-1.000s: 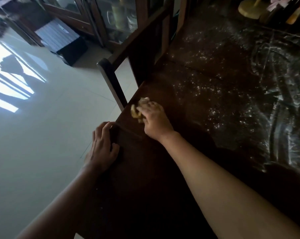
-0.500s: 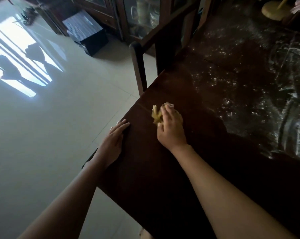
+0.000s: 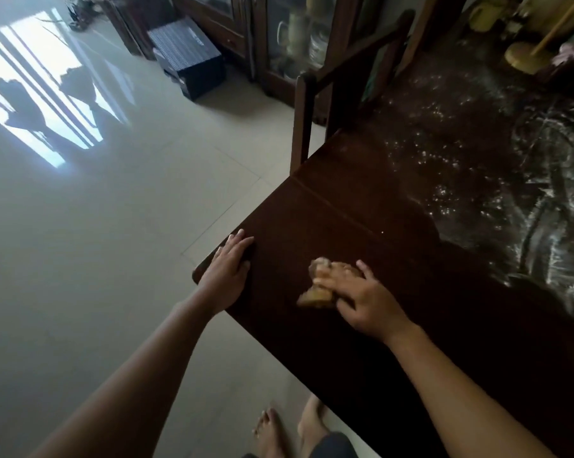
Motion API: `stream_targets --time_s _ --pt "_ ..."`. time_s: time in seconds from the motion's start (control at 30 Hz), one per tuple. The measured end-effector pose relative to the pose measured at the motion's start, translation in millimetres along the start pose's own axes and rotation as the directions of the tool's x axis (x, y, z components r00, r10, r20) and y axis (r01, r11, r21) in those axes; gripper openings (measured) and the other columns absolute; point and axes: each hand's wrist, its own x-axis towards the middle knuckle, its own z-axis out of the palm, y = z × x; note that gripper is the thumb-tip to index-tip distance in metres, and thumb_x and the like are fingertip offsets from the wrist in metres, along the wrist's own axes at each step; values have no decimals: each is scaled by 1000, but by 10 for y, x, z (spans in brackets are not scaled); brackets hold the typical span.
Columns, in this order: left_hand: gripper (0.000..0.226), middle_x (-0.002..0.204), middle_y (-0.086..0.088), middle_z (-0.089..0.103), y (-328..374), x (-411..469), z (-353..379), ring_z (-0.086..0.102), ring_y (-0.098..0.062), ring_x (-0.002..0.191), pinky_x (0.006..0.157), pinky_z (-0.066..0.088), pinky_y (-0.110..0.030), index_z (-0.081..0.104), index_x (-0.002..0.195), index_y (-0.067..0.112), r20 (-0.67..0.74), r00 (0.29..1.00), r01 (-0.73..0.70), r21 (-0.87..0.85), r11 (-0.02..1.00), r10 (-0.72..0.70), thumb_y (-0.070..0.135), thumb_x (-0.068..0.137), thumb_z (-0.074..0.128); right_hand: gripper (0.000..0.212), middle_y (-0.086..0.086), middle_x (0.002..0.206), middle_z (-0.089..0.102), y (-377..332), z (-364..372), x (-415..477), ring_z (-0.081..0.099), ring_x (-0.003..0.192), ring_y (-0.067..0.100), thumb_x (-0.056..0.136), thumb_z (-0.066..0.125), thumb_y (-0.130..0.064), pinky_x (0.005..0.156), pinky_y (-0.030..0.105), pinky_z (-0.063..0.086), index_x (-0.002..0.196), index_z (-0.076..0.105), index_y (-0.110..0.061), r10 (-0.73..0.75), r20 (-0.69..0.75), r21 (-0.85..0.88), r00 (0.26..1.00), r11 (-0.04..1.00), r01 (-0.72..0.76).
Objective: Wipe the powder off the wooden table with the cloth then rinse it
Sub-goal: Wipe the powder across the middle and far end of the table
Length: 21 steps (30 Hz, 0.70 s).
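Head view: perhaps powder (image 3: 526, 180), dark wooden table (image 3: 328, 226)

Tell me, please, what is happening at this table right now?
A person is wiping a dark wooden table. The right hand presses a small yellowish cloth flat on the near corner, which looks clear of powder. The left hand rests on the table's edge, holding nothing. White powder covers the far right part of the top in specks and smears, so the wiping is not finished and the rinse has not begun. A chair stands at the table's far side.
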Motion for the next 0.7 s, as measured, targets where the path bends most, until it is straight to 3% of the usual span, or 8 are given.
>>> stream_targets --time_s 0.07,0.13,0.23,0.33,0.43,0.5,0.57,0.7 --pt "61 165 -4 -5 74 -77 155 -12 -19 150 120 -9 -38 14 156 23 26 999 17 203 979 -23 28 102 42 58 -13 157 33 51 -19 145 25 148 7 91 53 -8 124 49 12 144 49 -29 348 -270 45 898 936 -349" --pt "65 161 -11 -20 199 -90 301 -25 -28 146 115 -17 -50 -1 156 27 62 994 61 342 938 -87 43 102 33 54 2 158 37 -109 124 311 27 148 19 91 51 -6 122 51 17 143 50 -17 493 -388 74 779 859 -507" --pt "64 159 -20 -23 435 -11 475 -27 -42 143 109 -17 -64 -4 155 30 81 989 81 380 921 -121 50 102 26 52 2 154 44 -376 338 185 34 145 21 89 48 -9 119 49 25 140 55 -18 204 -162 10 965 979 -206" --pt "62 159 -21 -21 506 0 638 -25 -42 144 111 -13 -68 -4 155 31 21 996 70 432 899 -87 52 102 18 54 -13 157 37 -202 108 -210 25 149 7 89 44 -20 123 37 13 141 52 -32 -42 74 -21 996 999 44" --pt "62 160 -22 -14 453 -36 753 -18 -41 146 113 -9 -67 -3 156 29 -67 997 52 496 867 -22 53 100 11 59 -12 160 32 356 -231 -229 20 150 8 92 47 -12 124 47 9 147 44 -31 208 -90 -61 974 975 -214" --pt "63 161 -22 -12 454 -23 767 -16 -40 147 114 -9 -66 -1 155 30 -88 996 61 505 861 -20 55 98 10 57 0 162 28 623 -399 2 18 151 15 95 47 -9 124 52 9 150 39 -22 454 -284 -52 844 872 -487" --pt "62 162 -19 -12 466 -14 758 -17 -37 148 114 -10 -64 -1 155 33 -98 995 80 496 865 -35 55 99 12 56 9 161 29 625 -431 307 19 151 23 95 47 -10 123 50 11 150 38 -13 551 -369 -50 749 793 -608" --pt "61 163 -14 -13 475 -31 762 -19 -32 148 116 -10 -61 2 155 36 -111 992 106 481 870 -59 54 99 19 54 13 148 48 333 -154 399 39 140 33 86 51 -10 119 52 24 140 52 -8 271 -214 -102 939 949 -298"
